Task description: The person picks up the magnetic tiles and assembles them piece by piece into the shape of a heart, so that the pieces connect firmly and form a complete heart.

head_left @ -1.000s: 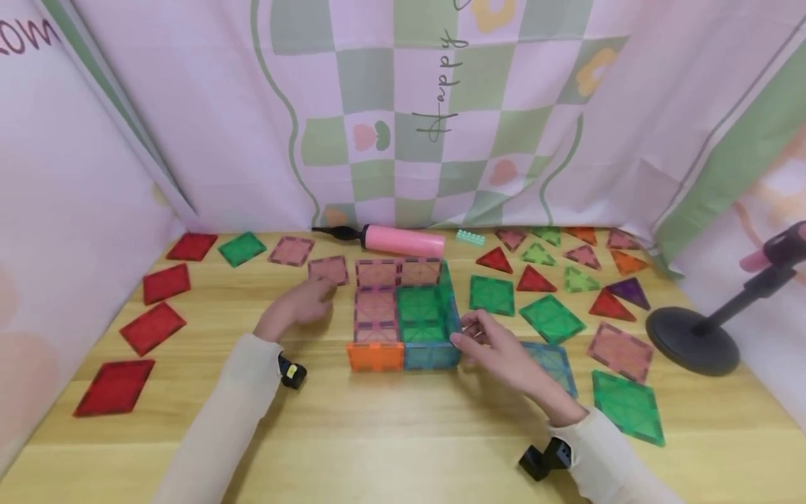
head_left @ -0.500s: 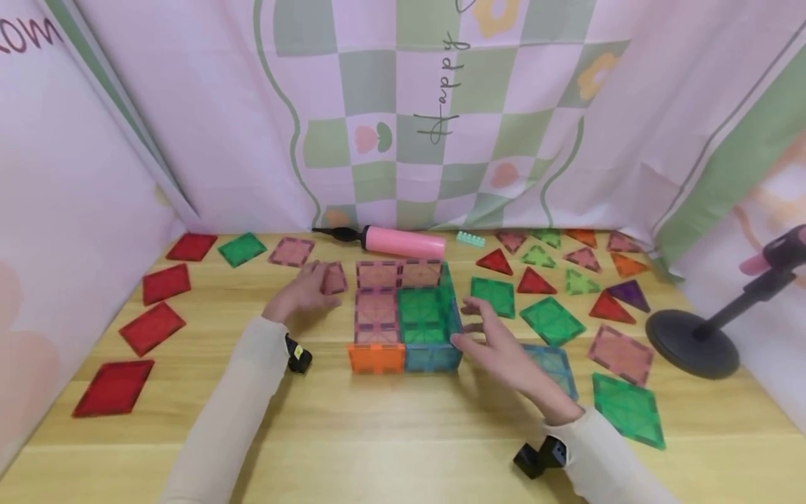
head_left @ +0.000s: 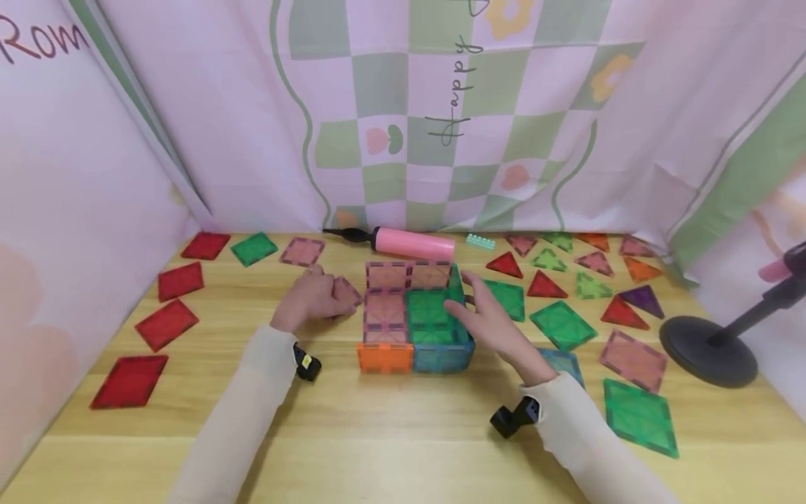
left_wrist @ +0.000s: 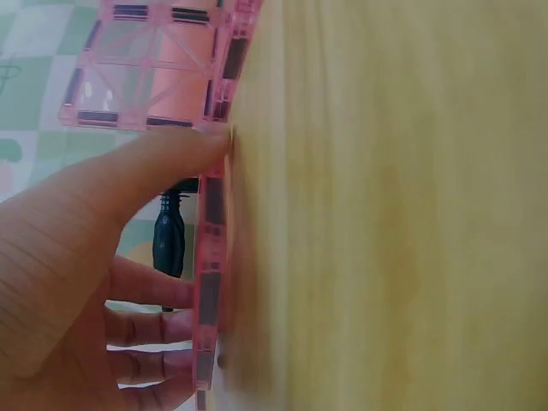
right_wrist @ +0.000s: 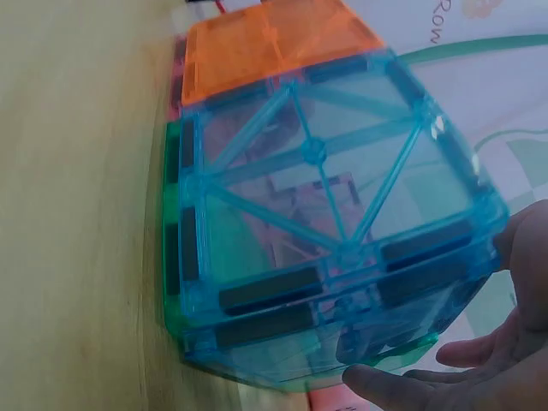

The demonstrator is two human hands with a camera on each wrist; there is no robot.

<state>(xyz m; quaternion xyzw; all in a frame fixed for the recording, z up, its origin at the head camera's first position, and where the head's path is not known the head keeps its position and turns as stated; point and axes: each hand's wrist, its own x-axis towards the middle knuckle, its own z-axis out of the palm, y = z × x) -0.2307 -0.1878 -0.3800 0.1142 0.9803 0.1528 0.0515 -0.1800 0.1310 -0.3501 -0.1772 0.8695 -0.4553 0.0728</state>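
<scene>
My left hand (head_left: pixel 313 299) pinches a pink square magnetic tile (head_left: pixel 345 291), just left of the box of tiles. In the left wrist view the thumb lies at that tile's edge (left_wrist: pixel 210 282), with the other fingers behind it. The low, topless box has a pink-and-green floor (head_left: pixel 430 315), pink back walls (head_left: pixel 387 276), and orange (head_left: pixel 385 358) and blue (head_left: pixel 443 358) front walls. My right hand (head_left: pixel 494 318) is at its right wall, fingers spread, thumb over the rim. In the right wrist view the blue front tile (right_wrist: pixel 334 163) hides part of the thumb; contact is unclear.
Red square tiles (head_left: pixel 166 324) line the left side. Green (head_left: pixel 562 325) and pink (head_left: pixel 633 360) squares and several triangles (head_left: pixel 546 285) lie to the right. A pink hand pump (head_left: pixel 412 243) lies behind the box. A black stand base (head_left: pixel 708 350) stands far right.
My left hand has taken hold of the pink tile and brought it slightly toward the box. My right hand has moved up along the right wall from the front corner.
</scene>
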